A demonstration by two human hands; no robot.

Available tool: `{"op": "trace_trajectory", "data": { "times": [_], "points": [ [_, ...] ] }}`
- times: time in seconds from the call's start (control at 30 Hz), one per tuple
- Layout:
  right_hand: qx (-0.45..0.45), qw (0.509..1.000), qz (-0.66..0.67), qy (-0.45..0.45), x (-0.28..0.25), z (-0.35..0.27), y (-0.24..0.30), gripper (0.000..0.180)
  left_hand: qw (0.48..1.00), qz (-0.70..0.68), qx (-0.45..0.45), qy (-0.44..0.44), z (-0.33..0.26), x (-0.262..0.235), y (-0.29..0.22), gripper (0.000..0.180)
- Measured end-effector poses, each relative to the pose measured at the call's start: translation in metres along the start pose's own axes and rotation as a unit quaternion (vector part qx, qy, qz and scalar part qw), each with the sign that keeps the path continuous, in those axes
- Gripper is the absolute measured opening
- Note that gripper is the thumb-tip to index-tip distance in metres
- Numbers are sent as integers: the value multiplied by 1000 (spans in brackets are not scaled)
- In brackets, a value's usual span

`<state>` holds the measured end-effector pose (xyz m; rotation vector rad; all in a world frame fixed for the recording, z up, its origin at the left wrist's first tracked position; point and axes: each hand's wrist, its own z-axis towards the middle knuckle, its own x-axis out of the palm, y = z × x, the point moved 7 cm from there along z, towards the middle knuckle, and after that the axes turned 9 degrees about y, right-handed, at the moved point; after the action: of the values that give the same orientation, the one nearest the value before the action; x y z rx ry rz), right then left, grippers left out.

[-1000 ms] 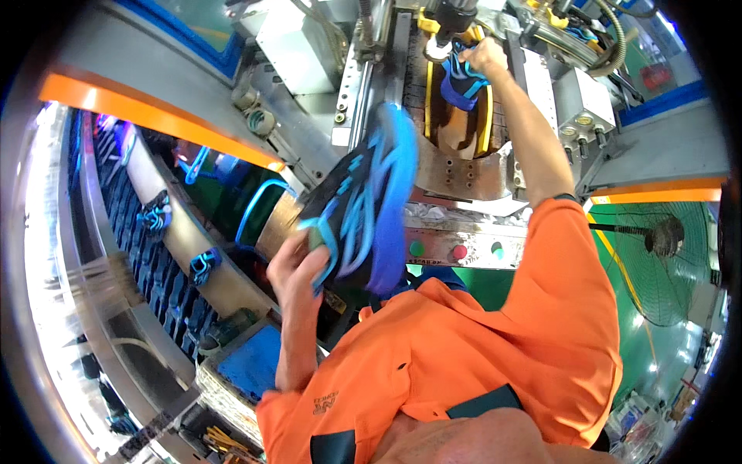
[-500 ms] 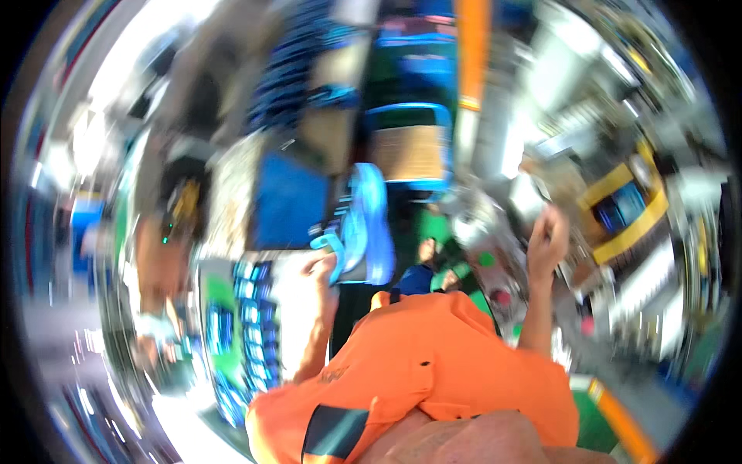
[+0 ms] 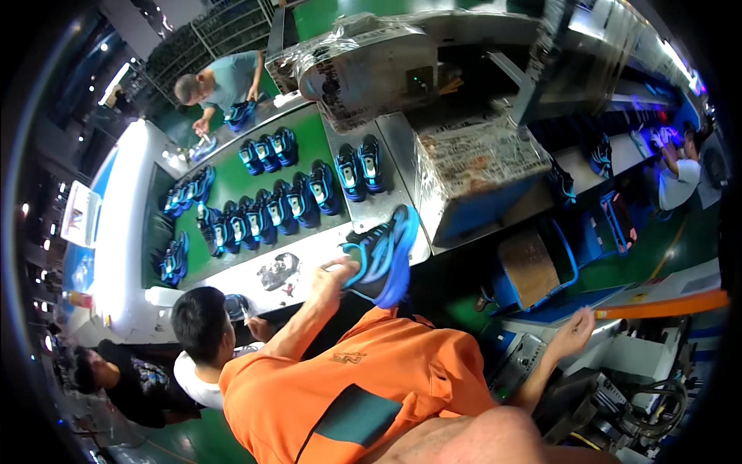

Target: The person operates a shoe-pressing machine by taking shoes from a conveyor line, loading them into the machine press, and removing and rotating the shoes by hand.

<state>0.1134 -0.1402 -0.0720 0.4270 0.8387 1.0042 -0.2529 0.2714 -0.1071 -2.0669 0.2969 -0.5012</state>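
Note:
From my left hand (image 3: 334, 280) hangs a black and blue sneaker (image 3: 377, 259), its sole turned to the right. My fingers are closed on the heel end of its collar. The sneaker is over the front edge of the metal table (image 3: 394, 158), where a pair of similar sneakers (image 3: 359, 168) stands. My right hand (image 3: 573, 332) is out to the right, near an orange strip, its fingers loosely bent and apart with nothing in them.
Rows of sneakers (image 3: 267, 210) stand on a green belt (image 3: 301, 131) at the left. A film-wrapped box machine (image 3: 479, 166) is beyond the table. People work at the near left, far left and far right. Blue-framed crates (image 3: 533, 267) and cables (image 3: 657, 398) are at right.
My view has swung to the left, showing the belt with sneakers more fully, and the blur has eased. The sneaker stays in my left hand; my right hand remains off to the right.

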Motion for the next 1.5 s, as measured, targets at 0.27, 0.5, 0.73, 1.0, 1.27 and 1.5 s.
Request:
{"op": "trace_trajectory", "data": {
  "times": [0.27,0.5,0.73,1.0,1.27,1.5],
  "points": [
    [-292,940,61,165,255,223,331,12,976,-63,136,-159,199,-149,-63,36],
    [-288,861,-244,340,538,434,371,54,938,111,96,-313,437,-281,-89,39],
    [-194,829,-255,459,723,547,397,82,827,425,79,-358,581,-318,-113,43],
    [-218,801,-381,407,713,510,441,72,871,416,-23,-262,632,-291,-94,64],
    [-449,748,-367,322,535,316,555,53,974,181,135,6,383,-110,-52,22],
    [-672,639,-371,58,309,255,525,57,736,-175,-24,653,180,152,-89,53]
  ]
}}
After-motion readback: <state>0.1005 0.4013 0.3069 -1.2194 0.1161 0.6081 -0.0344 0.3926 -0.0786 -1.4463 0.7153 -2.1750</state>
